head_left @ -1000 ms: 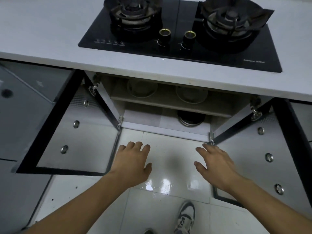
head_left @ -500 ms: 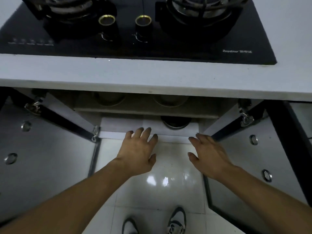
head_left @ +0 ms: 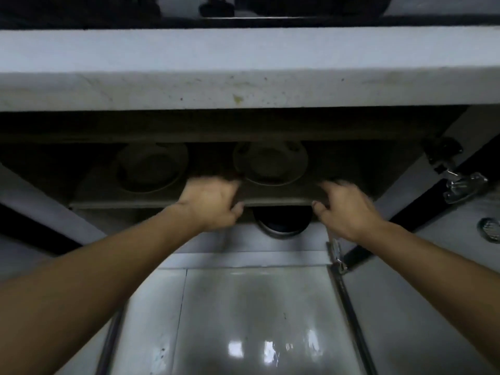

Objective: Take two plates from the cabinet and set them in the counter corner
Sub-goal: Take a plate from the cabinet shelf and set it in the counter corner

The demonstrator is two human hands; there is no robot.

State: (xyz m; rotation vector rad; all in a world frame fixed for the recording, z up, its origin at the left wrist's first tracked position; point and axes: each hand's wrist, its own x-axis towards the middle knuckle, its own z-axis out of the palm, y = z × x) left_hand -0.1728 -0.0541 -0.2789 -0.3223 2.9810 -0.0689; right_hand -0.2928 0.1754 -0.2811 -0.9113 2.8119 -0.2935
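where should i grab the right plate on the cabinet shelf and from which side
Take the right plate by its rim at opposite left and right edges, reaching in from the open front. It lies flat on the shelf, so only the rim can be lifted. The left hand and right hand already flank it, empty.

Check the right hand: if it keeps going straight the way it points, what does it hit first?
Probably the rim of the right plate on the upper shelf. The right hand points up and inward at it; motion blur leaves depth unclear.
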